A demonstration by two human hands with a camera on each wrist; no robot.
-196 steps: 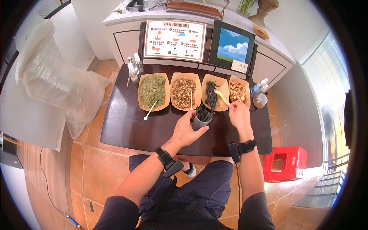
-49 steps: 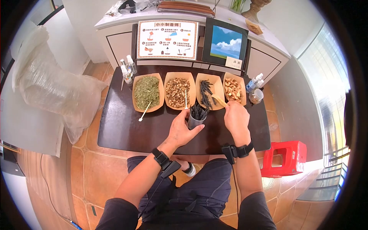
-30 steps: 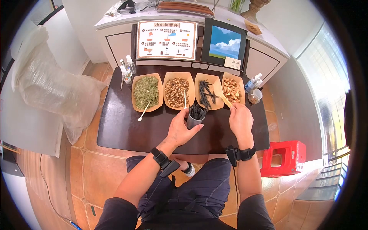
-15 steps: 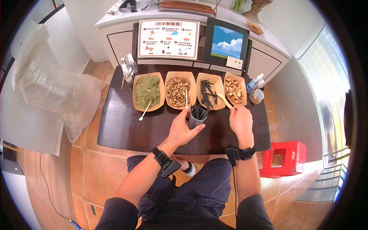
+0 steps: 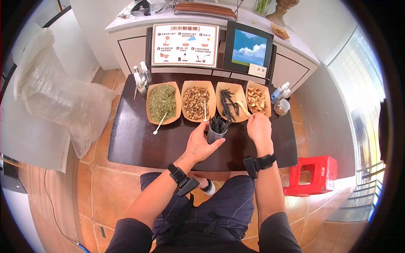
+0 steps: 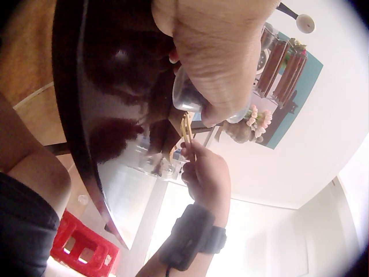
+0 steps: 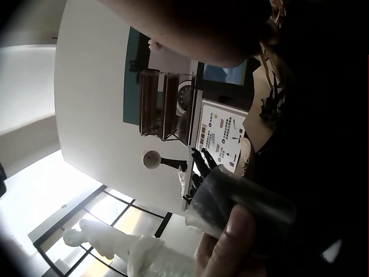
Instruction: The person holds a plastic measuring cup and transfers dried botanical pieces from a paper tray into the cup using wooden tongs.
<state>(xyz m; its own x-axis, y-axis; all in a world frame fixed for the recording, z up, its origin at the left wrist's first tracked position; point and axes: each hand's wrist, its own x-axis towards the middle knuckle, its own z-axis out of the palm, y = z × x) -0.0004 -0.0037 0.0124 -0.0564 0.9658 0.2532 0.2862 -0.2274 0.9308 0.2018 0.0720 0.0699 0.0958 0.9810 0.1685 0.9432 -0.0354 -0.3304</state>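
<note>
The left hand grips a clear cup with dark twig-like pieces rising above its rim; the right wrist view shows the cup tilted in that view, a thumb across it. Between the fingers of the right hand is a yellowish pair of tongs, its far end over the paper tray of dark pieces. In the left wrist view the right hand pinches the tongs close to the cup.
Beside that tray stand trays of green dried herb, brown bits and light brown chunks. Spray bottles stand at the left, bottles and a jar at the right. A sign and screen stand behind.
Since half a second ago the right hand has moved slightly left, and the tongs' tip sits a little lower and further left over the dark pieces. The left hand and cup stay nearly still.
</note>
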